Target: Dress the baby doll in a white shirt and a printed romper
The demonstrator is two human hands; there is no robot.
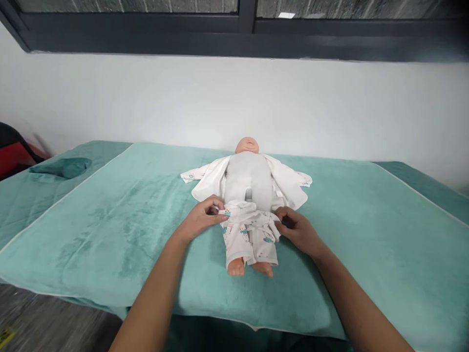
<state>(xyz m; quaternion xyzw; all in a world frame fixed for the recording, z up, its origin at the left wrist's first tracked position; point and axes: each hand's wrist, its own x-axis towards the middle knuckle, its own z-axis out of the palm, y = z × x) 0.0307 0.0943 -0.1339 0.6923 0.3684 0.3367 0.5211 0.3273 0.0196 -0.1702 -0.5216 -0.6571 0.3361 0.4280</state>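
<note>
A baby doll [247,145] lies on its back, head toward the wall and bare feet toward me. Its grey torso [249,176] shows between the spread halves of a white jacket [287,181], whose sleeves reach out to both sides. White printed pants [238,239] cover its legs, with the waistband bunched below the torso. On the left edge of that waistband, my left hand [207,215] pinches the cloth between thumb and fingers. My right hand [296,227] grips the waistband's right edge in the same way, its fingertips partly hidden by the fabric.
A green plush cover [120,234] with pale piping spreads under the doll. At the back stands a white wall [164,102] below a dark window frame [146,36]. A red and black object [14,154] sits at the far left; the grey floor [44,322] shows at the lower left.
</note>
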